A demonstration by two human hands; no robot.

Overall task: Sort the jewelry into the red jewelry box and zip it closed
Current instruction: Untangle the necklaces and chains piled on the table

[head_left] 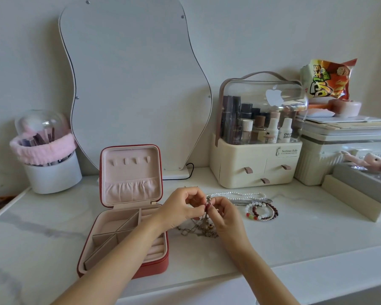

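Both hands meet over the tabletop, the left hand [180,205] and right hand [223,214] pinching a small dark red bead charm [207,206] between curled fingertips. The open red jewelry box [128,216] sits under the left forearm; beaded bracelets [262,211] lie just beyond the right hand.

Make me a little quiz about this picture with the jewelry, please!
1. True or false: the red jewelry box is zipped closed.
2. Which lies to the right of both hands? A) beaded bracelets B) the brush holder C) the mirror
3. Fill in: the left hand and right hand both pinch a small ____ above the tangle of chains.

Key: 1. False, its lid stands open. 2. A. 3. Piece of jewelry; too small to tell more.
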